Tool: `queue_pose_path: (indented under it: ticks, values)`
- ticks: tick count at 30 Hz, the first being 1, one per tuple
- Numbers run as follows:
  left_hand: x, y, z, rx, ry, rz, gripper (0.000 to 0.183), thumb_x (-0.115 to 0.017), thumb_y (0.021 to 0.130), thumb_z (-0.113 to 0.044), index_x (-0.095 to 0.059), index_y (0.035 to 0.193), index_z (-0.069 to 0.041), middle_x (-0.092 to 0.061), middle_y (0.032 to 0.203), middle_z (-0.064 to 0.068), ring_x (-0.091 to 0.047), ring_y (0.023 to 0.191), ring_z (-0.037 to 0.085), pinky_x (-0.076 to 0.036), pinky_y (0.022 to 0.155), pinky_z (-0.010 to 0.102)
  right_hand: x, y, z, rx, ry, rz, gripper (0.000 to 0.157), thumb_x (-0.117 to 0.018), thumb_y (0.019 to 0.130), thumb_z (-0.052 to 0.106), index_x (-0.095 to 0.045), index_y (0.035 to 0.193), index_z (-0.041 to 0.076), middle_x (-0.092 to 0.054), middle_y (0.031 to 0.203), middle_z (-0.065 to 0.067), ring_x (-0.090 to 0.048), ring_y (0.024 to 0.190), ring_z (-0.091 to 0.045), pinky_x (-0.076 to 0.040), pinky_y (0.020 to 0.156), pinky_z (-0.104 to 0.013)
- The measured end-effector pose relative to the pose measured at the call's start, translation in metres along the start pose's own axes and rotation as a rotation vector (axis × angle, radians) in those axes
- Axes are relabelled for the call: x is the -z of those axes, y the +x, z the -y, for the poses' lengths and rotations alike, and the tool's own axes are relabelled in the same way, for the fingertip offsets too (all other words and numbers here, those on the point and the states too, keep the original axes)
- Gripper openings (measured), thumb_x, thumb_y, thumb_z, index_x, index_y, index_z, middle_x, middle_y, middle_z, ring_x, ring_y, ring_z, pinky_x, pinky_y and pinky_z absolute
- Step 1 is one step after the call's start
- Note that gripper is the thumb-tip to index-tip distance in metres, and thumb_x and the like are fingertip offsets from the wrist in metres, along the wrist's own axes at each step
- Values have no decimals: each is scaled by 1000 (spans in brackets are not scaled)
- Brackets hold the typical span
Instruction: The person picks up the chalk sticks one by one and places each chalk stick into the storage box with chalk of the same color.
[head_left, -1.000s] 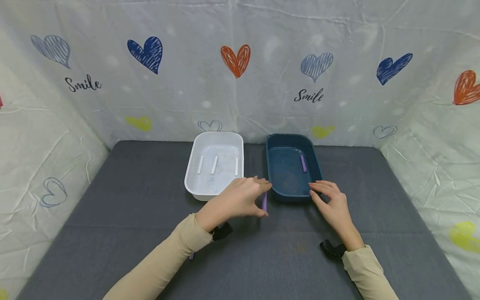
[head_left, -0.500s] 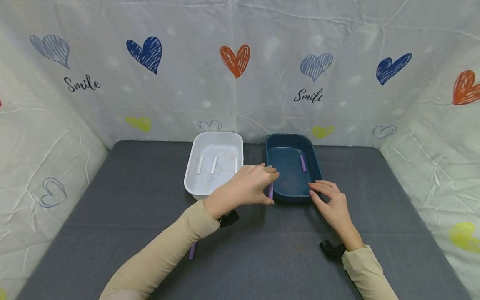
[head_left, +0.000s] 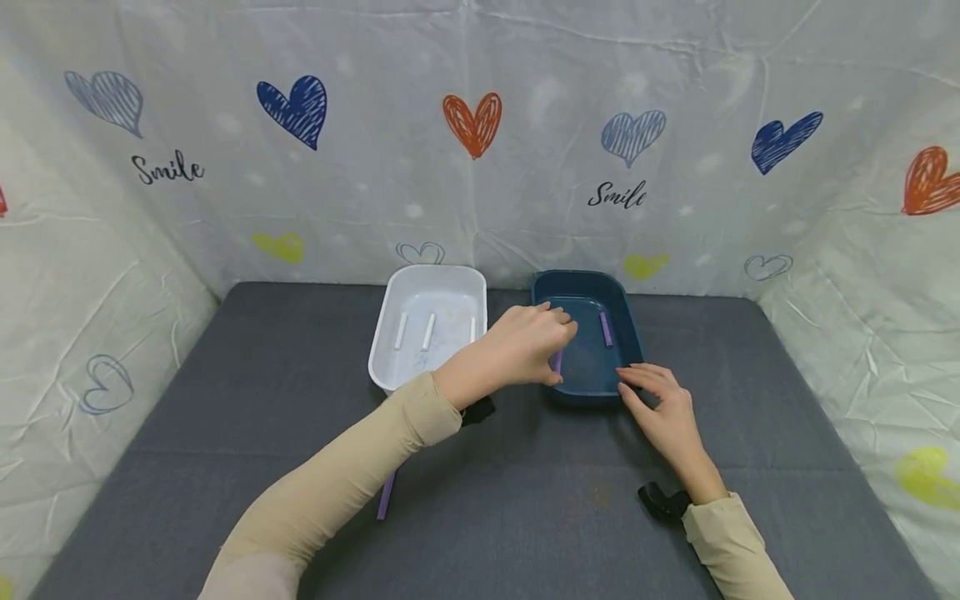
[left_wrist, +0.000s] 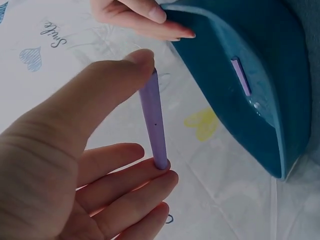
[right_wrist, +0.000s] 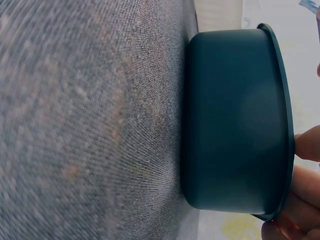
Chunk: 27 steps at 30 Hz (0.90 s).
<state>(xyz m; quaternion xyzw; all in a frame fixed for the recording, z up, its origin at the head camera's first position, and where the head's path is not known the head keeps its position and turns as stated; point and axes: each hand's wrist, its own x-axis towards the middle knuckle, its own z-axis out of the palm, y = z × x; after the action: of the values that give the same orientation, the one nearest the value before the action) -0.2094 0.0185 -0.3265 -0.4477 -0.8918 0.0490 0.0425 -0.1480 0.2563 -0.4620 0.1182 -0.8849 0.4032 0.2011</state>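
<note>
Left hand (head_left: 517, 346): grip holding purple stick (left_wrist: 154, 122) by its ends, presumably for control. Right hand (head_left: 665, 412): at teal tub's (right_wrist: 235, 120) rim, likely steadying it; pinch unclear from here.

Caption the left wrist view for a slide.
Left hand pinching one purple stick, right hand touching a teal bin, another purple stick inside.

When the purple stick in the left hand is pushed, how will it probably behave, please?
The purple stick is probably stiff: the left hand pinches it by its ends, and it looks straight. It is likely light, being so slender. Pushed hard end to end, such a thin piece might snap.
</note>
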Motion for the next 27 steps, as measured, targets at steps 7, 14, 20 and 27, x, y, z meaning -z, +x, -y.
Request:
queue_pose_path:
  ticks: [7, 14, 20, 27]
  values:
    - [0, 18, 1, -25, 51, -13, 54, -81, 80, -46, -70, 119, -11, -68, 118, 3, -62, 114, 18, -36, 113, 35, 0, -1, 0, 5, 6, -2, 26, -70, 92, 8, -73, 118, 1, -64, 123, -19, -55, 119, -30, -48, 93, -55]
    - [-4, 39, -1, -47, 107, -26, 46, -81, 81, -43, -72, 114, -12, -68, 119, 4, -58, 124, 22, -34, 114, 36, 0, -1, -1, 2, 11, 0, 26, -70, 92, 8, -73, 118, 1, -64, 124, -20, -55, 120, -31, -48, 93, -56]
    - [-10, 52, 1, -39, 97, -19, 38, -81, 81, -43, -75, 105, -14, -70, 115, 3, -62, 117, 21, -35, 113, 35, 0, -1, 0, 1, 8, 5, 26, -70, 93, 8, -73, 118, 1, -64, 124, -20, -54, 120, -31, -48, 92, -56]
    - [-24, 67, 2, -28, 47, -27, 35, -81, 81, -42, -77, 102, -15, -70, 108, 0, -65, 102, 15, -36, 112, 35, 0, 0, 0, 1, 7, 1, 26, -71, 92, 7, -73, 117, 1, -64, 124, -19, -55, 120, -30, -49, 92, -54]
